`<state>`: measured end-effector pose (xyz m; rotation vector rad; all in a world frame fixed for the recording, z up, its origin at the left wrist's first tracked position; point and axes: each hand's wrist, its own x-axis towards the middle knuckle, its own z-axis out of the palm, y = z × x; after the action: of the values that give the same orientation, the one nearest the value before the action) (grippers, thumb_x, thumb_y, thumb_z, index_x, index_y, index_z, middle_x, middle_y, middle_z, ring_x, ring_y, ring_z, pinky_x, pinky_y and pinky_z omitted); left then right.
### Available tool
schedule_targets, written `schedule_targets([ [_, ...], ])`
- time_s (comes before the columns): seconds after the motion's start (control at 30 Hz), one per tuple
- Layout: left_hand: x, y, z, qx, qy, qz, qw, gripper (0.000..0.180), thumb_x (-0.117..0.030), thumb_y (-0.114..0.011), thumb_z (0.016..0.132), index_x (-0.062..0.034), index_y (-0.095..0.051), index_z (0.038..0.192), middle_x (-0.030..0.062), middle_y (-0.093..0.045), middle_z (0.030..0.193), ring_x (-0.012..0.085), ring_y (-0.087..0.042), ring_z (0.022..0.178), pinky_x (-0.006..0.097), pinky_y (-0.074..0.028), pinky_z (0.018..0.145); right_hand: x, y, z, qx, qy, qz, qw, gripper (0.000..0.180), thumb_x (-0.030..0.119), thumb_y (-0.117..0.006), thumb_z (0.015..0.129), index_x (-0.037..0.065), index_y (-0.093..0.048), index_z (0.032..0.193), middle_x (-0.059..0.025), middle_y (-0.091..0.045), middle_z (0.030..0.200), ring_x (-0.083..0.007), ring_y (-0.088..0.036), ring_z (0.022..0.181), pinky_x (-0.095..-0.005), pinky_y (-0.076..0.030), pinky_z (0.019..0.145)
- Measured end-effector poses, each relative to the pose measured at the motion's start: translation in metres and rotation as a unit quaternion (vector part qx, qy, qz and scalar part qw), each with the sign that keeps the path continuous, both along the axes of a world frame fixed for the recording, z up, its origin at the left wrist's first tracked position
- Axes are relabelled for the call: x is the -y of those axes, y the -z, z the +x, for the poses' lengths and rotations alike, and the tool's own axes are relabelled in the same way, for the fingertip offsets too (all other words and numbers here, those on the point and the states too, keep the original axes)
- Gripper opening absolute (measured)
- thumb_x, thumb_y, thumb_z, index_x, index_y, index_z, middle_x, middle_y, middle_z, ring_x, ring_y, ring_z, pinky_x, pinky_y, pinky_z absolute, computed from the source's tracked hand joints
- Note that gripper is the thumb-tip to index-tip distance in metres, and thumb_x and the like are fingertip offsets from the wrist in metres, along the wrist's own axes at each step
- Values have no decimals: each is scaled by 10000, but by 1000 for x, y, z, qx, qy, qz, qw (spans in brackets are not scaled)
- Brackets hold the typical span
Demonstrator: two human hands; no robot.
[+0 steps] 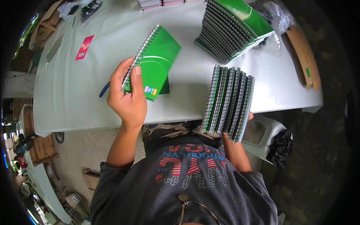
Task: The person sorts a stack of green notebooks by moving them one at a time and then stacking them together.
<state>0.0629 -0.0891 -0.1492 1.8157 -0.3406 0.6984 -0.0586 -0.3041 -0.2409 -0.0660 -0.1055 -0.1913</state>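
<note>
My left hand (pixel 129 99) grips a green spiral notebook (pixel 159 56) by its wire-bound edge, thumb on the cover and fingers behind. The notebook is tilted, cover facing up. Part of a darker green item (pixel 165 89) shows beneath it. A bundle of several spiral notebooks (pixel 228 101), spines up, rests in my right hand (pixel 250 116) at the table's front edge. Most of that hand is hidden behind the bundle. Close to my left fingers lies a blue pen-like object (pixel 104 89), partly covered by the hand.
On the white-covered table (pixel 86 101), a tall stack of green spiral notebooks (pixel 232 30) leans at the back right, near clear plastic wrap (pixel 275 17). A pink card (pixel 84 47) lies at left. Cardboard (pixel 303 56) edges the right side; a white stool (pixel 258 131) stands below.
</note>
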Motion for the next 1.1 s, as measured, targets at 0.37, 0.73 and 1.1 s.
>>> schedule_targets([
  [0.37,31,4,-62,-235,280,-135,921,267,-82,-652,866,41,-566,1087,37,-643,877,49,-571,756,193,-460,651,-11,33,-1,-137,-10,48,989,805,530,-635,710,109,-414,1360,-132,-497,1319,-305,-523,1147,-488,-429,983],
  [0.73,-8,2,6,110,-80,163,977,338,-50,-645,798,-47,-605,1134,104,-562,1084,186,-534,886,297,-451,752,5,23,-6,-30,-20,69,997,767,321,-680,693,96,-401,1371,-146,-479,1335,-365,-472,1203,-570,-388,993],
  [1.1,20,8,-25,-389,404,18,827,361,-319,-583,918,41,-585,890,12,-496,673,71,-441,653,239,-392,592,0,4,-7,-83,-12,27,996,865,305,-693,644,79,-339,1400,-165,-453,1351,-357,-467,1208,-555,-361,1029],
])
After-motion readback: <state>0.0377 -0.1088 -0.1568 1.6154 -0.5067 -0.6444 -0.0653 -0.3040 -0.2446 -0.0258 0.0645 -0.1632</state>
